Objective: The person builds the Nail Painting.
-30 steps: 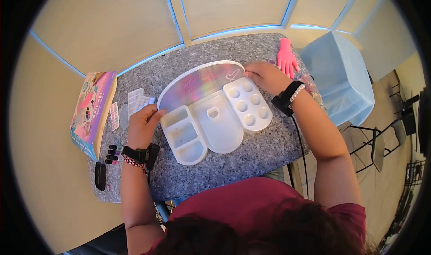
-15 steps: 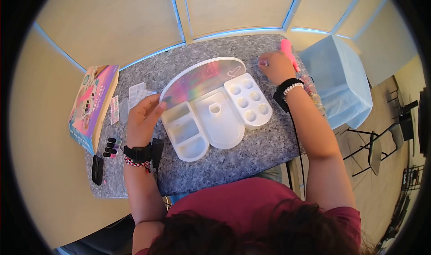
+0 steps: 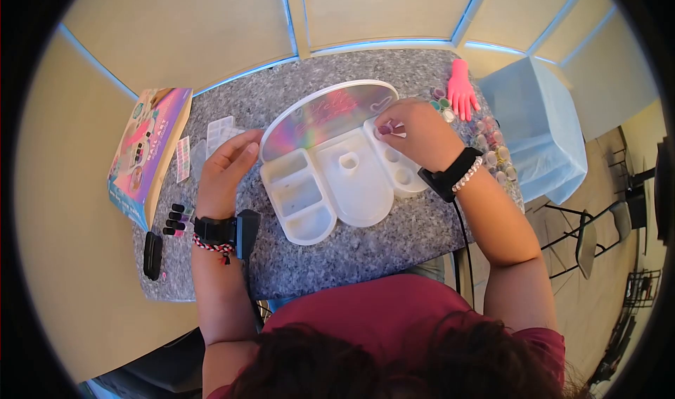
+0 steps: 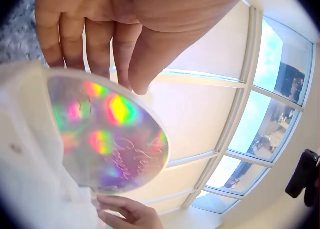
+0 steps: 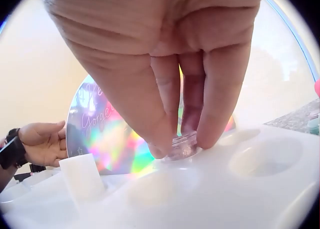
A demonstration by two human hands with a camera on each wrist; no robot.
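A white plastic nail-art tray (image 3: 351,195) lies on the table, with an upright rainbow-sheen panel (image 3: 316,118) along its back. It has compartments on the left, a rounded middle with a short post, and round wells on the right. Between thumb and fingertips my right hand (image 3: 415,128) pinches a small clear pot (image 5: 182,146) of pinkish contents, right at one of the wells. My left hand (image 3: 228,163) is beside the panel's left end, fingers relaxed and extended, fingertips at the rim; in the left wrist view the thumb (image 4: 142,74) overlaps that rim.
A nail-art box (image 3: 148,153) stands at the left, near a sticker sheet (image 3: 183,158), a clear divided case (image 3: 220,128), dark-capped polish bottles (image 3: 176,220) and a black case (image 3: 152,255). Several small pots (image 3: 496,149) and a pink model hand (image 3: 460,93) lie at the right.
My right hand left the panel's right end, reached right toward the small pots, and came back over the wells with one pot. My left hand's fingers have loosened from the panel's left edge.
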